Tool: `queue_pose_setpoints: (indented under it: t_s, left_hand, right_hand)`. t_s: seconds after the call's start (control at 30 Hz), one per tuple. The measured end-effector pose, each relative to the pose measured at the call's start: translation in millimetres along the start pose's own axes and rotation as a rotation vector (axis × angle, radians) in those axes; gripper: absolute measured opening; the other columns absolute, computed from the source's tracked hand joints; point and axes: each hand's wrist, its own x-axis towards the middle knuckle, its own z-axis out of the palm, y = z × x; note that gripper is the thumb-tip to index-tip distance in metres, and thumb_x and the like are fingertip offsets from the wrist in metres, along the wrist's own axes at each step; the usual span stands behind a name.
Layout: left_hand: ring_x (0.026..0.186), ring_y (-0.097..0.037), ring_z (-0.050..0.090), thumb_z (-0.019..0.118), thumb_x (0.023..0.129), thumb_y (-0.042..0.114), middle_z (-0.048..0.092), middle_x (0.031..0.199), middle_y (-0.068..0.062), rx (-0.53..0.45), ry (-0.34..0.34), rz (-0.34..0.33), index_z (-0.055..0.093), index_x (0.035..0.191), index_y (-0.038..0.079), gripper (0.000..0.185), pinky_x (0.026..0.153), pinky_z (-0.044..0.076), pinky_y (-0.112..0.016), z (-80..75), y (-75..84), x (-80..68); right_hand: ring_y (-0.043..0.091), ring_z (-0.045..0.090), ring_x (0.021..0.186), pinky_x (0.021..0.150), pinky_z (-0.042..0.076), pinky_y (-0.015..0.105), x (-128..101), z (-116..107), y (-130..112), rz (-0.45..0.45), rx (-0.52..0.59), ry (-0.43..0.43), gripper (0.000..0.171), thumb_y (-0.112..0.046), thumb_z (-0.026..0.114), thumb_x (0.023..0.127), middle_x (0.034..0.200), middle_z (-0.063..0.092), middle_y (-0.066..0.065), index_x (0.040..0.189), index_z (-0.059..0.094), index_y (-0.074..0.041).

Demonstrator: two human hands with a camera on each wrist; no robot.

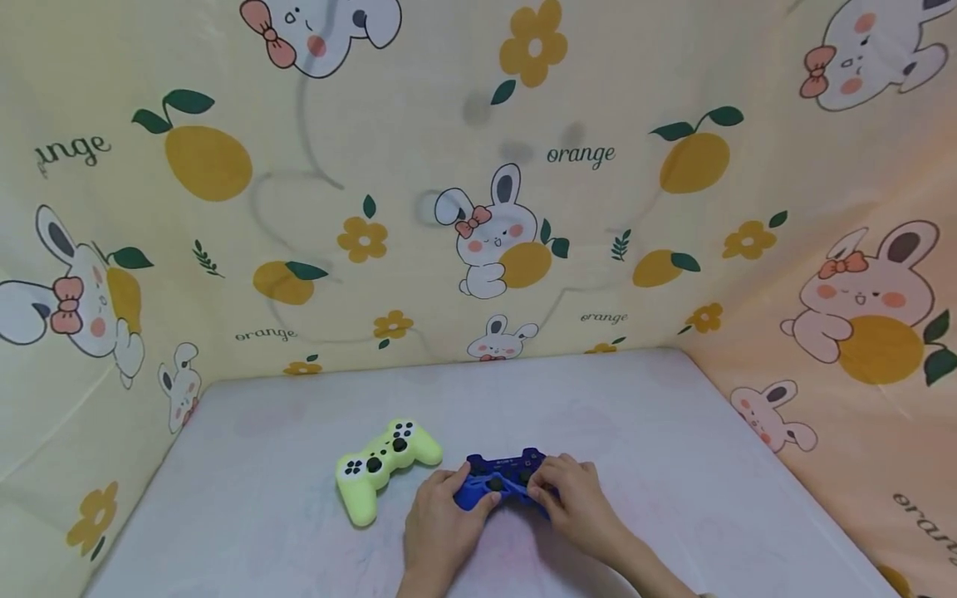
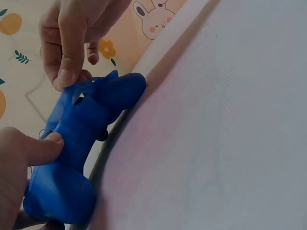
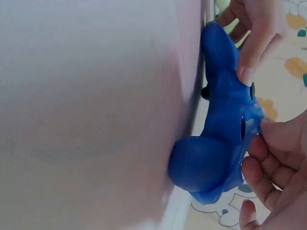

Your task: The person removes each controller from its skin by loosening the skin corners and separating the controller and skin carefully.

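A dark blue game controller (image 1: 503, 462) stands on the table, partly wrapped in a brighter blue silicone cover (image 2: 72, 115). The cover lies bunched across the controller's face, over the middle and around the thumbsticks. My left hand (image 1: 441, 519) grips the left side of the controller and cover, thumb pressing near the left stick. On the other side, my right hand (image 1: 579, 502) pinches the cover's stretched edge between thumb and fingers. In the right wrist view, the rounded handles of the cover (image 3: 199, 163) face the camera, with dark openings along its edge.
A pale yellow-green game controller (image 1: 360, 498) with black sticks lies to the left of my left hand. The white table (image 1: 262, 498) is walled at the back and sides by a cream cloth (image 1: 419, 124) printed with rabbits and oranges.
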Motion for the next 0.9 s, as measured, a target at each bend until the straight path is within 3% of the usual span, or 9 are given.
queue_pose_setpoints:
  t_s: [0.17,0.33,0.47,0.67,0.9]
  left_hand:
    - [0.098,-0.025,0.063,0.079,0.073,0.059,0.066,0.109,-0.003,0.001,-0.005,0.002,0.071,0.123,0.018,0.065,0.079,0.052,-0.046,-1.3,0.3,0.7]
    - [0.097,-0.025,0.063,0.078,0.074,0.06,0.066,0.109,-0.004,0.011,-0.009,0.008,0.07,0.124,0.017,0.067,0.08,0.052,-0.046,-1.7,0.2,1.7]
    - [0.097,-0.026,0.063,0.078,0.074,0.059,0.065,0.109,-0.005,0.01,-0.008,0.009,0.069,0.125,0.016,0.068,0.081,0.051,-0.046,-2.0,-0.8,2.3]
    - [0.098,-0.026,0.063,0.078,0.075,0.058,0.065,0.109,-0.006,0.011,-0.012,0.017,0.069,0.125,0.015,0.067,0.081,0.051,-0.046,-1.4,-2.5,2.2]
    - [0.097,-0.025,0.062,0.078,0.074,0.059,0.065,0.108,-0.005,0.004,-0.033,0.016,0.069,0.125,0.015,0.067,0.081,0.051,-0.046,-0.2,-3.0,0.8]
  right_hand:
    - [0.008,0.053,0.08,0.071,0.042,0.038,6.6,2.5,0.5,0.08,0.034,0.062,0.019,0.0,0.079,0.08,0.081,0.06,-0.014,0.08,0.07,-0.016]
    - [0.014,0.059,0.087,0.078,0.049,0.041,9.8,0.3,-0.5,0.292,0.138,0.108,0.021,0.001,0.083,0.075,0.084,0.065,-0.012,0.081,0.074,-0.017]
    - [0.022,0.062,0.1,0.084,0.05,0.048,8.8,-3.9,-0.6,0.405,0.195,0.107,0.025,-0.002,0.086,0.072,0.099,0.068,-0.004,0.091,0.074,-0.014]
    - [0.03,0.055,0.12,0.094,0.045,0.052,10.9,-5.7,2.9,0.455,0.267,0.008,0.045,-0.011,0.088,0.072,0.123,0.065,0.006,0.114,0.071,-0.009]
    - [0.034,0.052,0.123,0.102,0.038,0.054,10.1,-2.0,11.7,0.438,0.282,-0.063,0.061,-0.011,0.09,0.067,0.129,0.061,0.007,0.124,0.066,-0.008]
